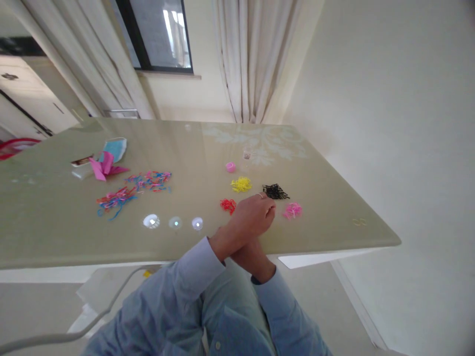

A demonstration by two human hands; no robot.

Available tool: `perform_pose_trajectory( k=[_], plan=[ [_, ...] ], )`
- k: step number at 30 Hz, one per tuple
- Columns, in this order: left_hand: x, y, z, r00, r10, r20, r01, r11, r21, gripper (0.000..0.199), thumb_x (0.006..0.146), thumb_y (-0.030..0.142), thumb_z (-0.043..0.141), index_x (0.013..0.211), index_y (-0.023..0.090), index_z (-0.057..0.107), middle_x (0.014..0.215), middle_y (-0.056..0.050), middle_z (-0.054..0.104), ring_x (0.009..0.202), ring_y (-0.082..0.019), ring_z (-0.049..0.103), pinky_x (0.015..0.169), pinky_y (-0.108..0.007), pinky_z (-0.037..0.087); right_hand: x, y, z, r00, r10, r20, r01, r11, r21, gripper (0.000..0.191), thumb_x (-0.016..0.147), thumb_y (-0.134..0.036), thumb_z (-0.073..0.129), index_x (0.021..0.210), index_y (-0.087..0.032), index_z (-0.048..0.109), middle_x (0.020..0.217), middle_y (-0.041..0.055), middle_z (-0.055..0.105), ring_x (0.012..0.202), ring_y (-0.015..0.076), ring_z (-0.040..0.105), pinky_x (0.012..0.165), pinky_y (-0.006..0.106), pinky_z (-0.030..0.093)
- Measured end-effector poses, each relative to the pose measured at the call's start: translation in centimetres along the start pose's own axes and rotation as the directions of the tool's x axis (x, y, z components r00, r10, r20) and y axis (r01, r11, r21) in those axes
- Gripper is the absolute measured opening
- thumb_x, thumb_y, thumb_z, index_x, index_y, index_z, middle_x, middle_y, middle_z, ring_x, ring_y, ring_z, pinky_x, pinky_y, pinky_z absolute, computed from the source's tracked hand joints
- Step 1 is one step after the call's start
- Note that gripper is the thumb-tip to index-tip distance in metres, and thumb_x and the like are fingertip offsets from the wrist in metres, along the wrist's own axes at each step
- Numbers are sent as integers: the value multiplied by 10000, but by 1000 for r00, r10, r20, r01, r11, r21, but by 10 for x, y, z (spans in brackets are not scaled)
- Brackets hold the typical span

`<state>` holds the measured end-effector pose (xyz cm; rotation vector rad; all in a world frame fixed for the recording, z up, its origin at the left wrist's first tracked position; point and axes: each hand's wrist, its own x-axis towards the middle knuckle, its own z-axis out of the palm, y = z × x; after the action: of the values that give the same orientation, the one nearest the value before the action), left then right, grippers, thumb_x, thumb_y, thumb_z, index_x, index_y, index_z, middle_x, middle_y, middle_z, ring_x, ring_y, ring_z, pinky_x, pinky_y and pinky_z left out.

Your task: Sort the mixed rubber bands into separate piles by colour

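Observation:
My left hand (256, 213) reaches across from the left with its fingers curled closed, a ring on one of them. What it may hold is hidden. Its knuckles are at the near edge of a pile of thin black pieces (276, 191). My right hand (243, 253) passes beneath the left, wrists crossed, and its fingers are out of sight. Just left of my left hand is a small pile of red pieces (227, 205). A pile of pink pieces (293, 210) lies to the right, and a yellow pile (241, 184) sits farther back.
Behind the yellow pile stands a small pink round object (230, 167). Mixed coloured pieces (117, 199) spread on the left, near a folded pink paper shape (106, 166) and a blue face mask (115, 149). The glossy table (193, 148) has a pointed right corner; a wall (393, 123) rises beyond.

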<state>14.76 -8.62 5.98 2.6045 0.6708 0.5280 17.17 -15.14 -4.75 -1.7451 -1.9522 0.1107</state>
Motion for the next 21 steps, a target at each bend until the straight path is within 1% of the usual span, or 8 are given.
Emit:
perform_pose_trajectory(
  k=[3, 5, 7, 9, 13, 16, 19, 21],
  plan=[
    [-29, -21, -19, 989, -58, -138, 49, 996, -69, 193, 925, 222, 510, 895, 196, 700, 891, -46, 678, 843, -177, 627, 751, -278, 475, 5, -4, -16, 997, 59, -48, -51, 985, 165, 320, 880, -170, 544, 1177, -193, 660, 1097, 123, 723, 989, 281, 667, 850, 405, 532],
    [-49, -40, -30, 972, -109, -209, 83, 989, -126, 175, 918, 202, 527, 905, 192, 701, 877, -38, 679, 810, -159, 621, 745, -266, 469, 8, -9, -28, 997, 38, -63, -20, 965, 262, 227, 895, -170, 526, 1042, -191, 698, 975, 99, 730, 890, 238, 667, 758, 340, 529],
    [-70, -62, -41, 948, -162, -273, 123, 980, -155, 158, 910, 193, 542, 909, 182, 699, 859, -37, 679, 763, -146, 613, 722, -259, 462, 10, -13, -37, 998, 7, -68, 13, 954, 299, 196, 924, -183, 512, 949, -194, 706, 862, 75, 714, 820, 208, 647, 730, 313, 510],
    [-90, -84, -48, 923, -214, -320, 174, 973, -151, 145, 903, 191, 551, 896, 175, 694, 837, -35, 680, 723, -141, 602, 702, -260, 455, 12, -16, -42, 998, 3, -68, 17, 954, 301, 187, 944, -213, 516, 925, -196, 702, 810, 60, 696, 784, 193, 631, 727, 306, 496],
    [-128, -123, -60, 865, -330, -377, 295, 944, -149, 141, 900, 207, 553, 881, 177, 689, 818, -29, 692, 692, -142, 603, 689, -271, 449, 13, -19, -44, 998, 23, -62, -3, 953, 302, 194, 955, -264, 526, 918, -197, 704, 818, 56, 704, 786, 184, 642, 735, 297, 494],
    [-152, -145, -67, 831, -383, -403, 354, 924, -147, 161, 905, 226, 533, 876, 180, 685, 823, -35, 696, 714, -152, 612, 708, -283, 458, 16, -19, -45, 998, 54, -30, -41, 947, 318, 222, 951, -312, 529, 894, -201, 712, 790, 52, 706, 742, 180, 649, 705, 294, 501],
    [-169, -161, -73, 821, -405, -403, 379, 914, -145, 186, 911, 241, 512, 884, 182, 686, 840, -42, 696, 758, -164, 621, 735, -295, 470, 21, -21, -48, 995, 99, 11, -97, 939, 331, 232, 932, -350, 546, 870, -215, 725, 773, 53, 718, 691, 188, 648, 650, 302, 504],
    [-176, -169, -75, 835, -404, -373, 363, 915, -179, 194, 918, 248, 507, 892, 184, 688, 845, -39, 696, 770, -161, 624, 736, -290, 474, 27, -27, -49, 991, 133, 14, -130, 930, 344, 226, 917, -364, 563, 869, -221, 731, 782, 56, 728, 675, 196, 648, 621, 308, 501]
  ],
)
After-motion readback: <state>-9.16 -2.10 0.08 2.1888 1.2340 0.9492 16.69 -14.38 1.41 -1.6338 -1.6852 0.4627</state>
